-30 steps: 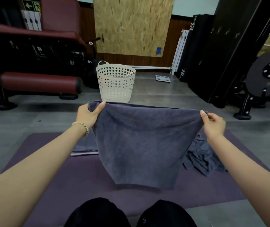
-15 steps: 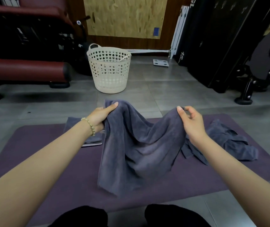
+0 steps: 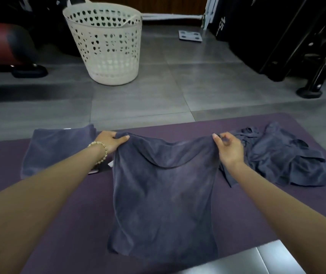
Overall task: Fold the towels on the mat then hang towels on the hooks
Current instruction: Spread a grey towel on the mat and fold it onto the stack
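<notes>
Grey towel covers mat middle; basket handle cropped

hands: left, right pinch towel corners | towel on mat

Single head-worn wide-angle view, facing forward and down, close over the mat, basket farther ahead

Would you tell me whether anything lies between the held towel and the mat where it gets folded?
Nothing visible does. The towel, held by the left hand and right hand, drapes onto the mat; a folded towel lies left of it, crumpled towels right.
</notes>
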Demonstrator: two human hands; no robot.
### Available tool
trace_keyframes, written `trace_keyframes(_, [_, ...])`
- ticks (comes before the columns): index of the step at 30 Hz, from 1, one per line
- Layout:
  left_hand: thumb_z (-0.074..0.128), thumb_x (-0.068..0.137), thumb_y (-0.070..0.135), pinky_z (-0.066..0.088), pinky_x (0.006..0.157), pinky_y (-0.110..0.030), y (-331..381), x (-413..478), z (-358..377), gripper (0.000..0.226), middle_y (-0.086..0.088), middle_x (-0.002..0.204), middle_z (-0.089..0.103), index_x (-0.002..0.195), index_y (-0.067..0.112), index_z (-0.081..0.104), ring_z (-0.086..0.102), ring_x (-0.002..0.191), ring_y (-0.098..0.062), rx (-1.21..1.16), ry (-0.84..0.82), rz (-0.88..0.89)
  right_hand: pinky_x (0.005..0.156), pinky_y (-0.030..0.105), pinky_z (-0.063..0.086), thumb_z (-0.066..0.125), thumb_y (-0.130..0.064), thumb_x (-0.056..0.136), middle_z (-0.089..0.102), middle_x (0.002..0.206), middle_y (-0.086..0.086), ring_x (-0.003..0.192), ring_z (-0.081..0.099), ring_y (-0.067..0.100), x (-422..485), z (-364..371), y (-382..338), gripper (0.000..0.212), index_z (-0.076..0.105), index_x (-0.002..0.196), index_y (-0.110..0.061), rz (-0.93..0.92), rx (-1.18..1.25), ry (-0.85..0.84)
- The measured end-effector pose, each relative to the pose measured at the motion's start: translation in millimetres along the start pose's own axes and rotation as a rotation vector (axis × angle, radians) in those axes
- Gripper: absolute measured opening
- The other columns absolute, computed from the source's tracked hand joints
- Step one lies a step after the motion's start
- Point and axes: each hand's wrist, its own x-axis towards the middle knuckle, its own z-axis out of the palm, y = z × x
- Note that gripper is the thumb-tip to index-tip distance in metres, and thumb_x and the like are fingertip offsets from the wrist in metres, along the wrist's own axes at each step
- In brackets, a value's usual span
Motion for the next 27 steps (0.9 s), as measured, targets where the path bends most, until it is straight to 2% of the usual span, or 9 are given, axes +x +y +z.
trace_keyframes(2, [0.062,0.091,0.026,0.049,0.045,-0.014,-6.5,30.6,13.4,0.019,-0.002,0.071,0.059,0.097,0.008,0.061,0.062,0.047,-0.01,-0.198,0.021,-0.065,0.058,0.032,0.048,0.057,-0.029,0.095,0.058,0.068,0.003,0.047,0.058,0.007,27.2,17.5,14.2,0.019,0.053,0.083,-0.015,0.094,0.144,0.015])
trace_keyframes(6, [0.055,0.095,0.018,0.049,0.053,-0.007,-31.5,92.2,41.6,0.019,-0.004,0.089,0.062,0.11,0.006,0.057,0.06,0.046,0.006,-0.317,0.067,-0.06,0.066,0.027,0.055,0.054,-0.023,0.097,0.059,0.074,0.0,0.045,0.062,0.004,76.5,46.3,40.1,0.017,0.049,0.082,-0.017,0.185,0.332,0.061])
trace_keyframes(9, [0.052,0.097,0.02,0.048,0.08,-0.015,-50.6,117.8,63.0,0.042,-0.003,0.109,0.062,0.135,0.003,0.046,0.066,0.083,0.005,-0.285,0.06,-0.024,0.064,0.02,0.053,0.05,-0.017,0.098,0.057,0.098,0.004,0.061,0.066,0.007,95.7,68.8,64.0,0.002,0.051,0.098,-0.015,0.262,0.438,0.004])
trace_keyframes(11, [0.056,0.095,0.024,0.033,0.095,-0.016,-65.6,113.1,73.8,0.065,0.0,0.13,0.05,0.15,0.014,0.023,0.05,0.119,-0.008,-0.214,0.027,-0.022,0.074,0.022,0.052,0.051,-0.014,0.098,0.05,0.12,0.006,0.096,0.061,0.018,95.9,87.1,93.4,0.03,0.046,0.127,-0.014,0.306,0.44,-0.079])
trace_keyframes(13, [0.06,0.092,0.026,0.032,0.098,-0.018,-90.8,100.1,87.7,0.075,0.0,0.132,0.046,0.151,0.018,0.015,0.044,0.123,-0.013,-0.209,-0.014,-0.056,0.094,0.025,0.047,0.056,-0.015,0.095,0.044,0.137,0.008,0.124,0.047,0.021,76.1,100.9,126.8,0.049,0.038,0.14,-0.013,0.315,0.312,-0.135])
trace_keyframes(15, [0.062,0.09,0.023,0.034,0.101,-0.025,-124.4,81.0,100.9,0.073,-0.007,0.141,0.042,0.149,0.01,0.021,0.044,0.124,-0.019,-0.19,-0.022,-0.116,0.095,0.017,0.043,0.063,-0.014,0.091,0.047,0.137,0.007,0.127,0.045,0.02,42.0,106.0,162.3,0.055,0.04,0.14,-0.011,0.33,0.188,-0.203])
trace_keyframes(19, [0.066,0.087,0.016,0.038,0.097,-0.028,-180.3,39.8,117.0,0.059,-0.012,0.136,0.046,0.138,0.002,0.039,0.049,0.121,-0.027,-0.103,-0.028,-0.202,0.111,0.038,0.036,0.078,-0.019,0.077,0.045,0.136,0.003,0.13,0.044,0.023,-18.7,101.1,228.1,0.068,0.045,0.136,-0.011,0.286,-0.053,-0.26])
trace_keyframes(23, [0.072,0.082,0.022,0.042,0.087,-0.028,-197.3,19.2,120.0,0.055,-0.011,0.12,0.055,0.126,0.002,0.046,0.053,0.101,-0.021,-0.087,-0.025,-0.238,0.094,0.03,0.044,0.083,-0.012,0.07,0.045,0.121,0.006,0.108,0.053,0.022,-42.7,93.3,241.1,0.07,0.048,0.131,-0.007,0.326,-0.065,-0.18])
trace_keyframes(27, [0.072,0.08,0.036,0.039,0.09,-0.023,-199.4,1.9,119.9,0.065,-0.005,0.113,0.058,0.13,0.004,0.044,0.055,0.115,-0.025,0.037,-0.152,-0.26,0.064,0.014,0.046,0.082,-0.007,0.07,0.053,0.113,0.022,0.083,0.054,0.02,-56.0,93.3,240.5,0.054,0.049,0.113,-0.005,0.362,-0.054,-0.184])
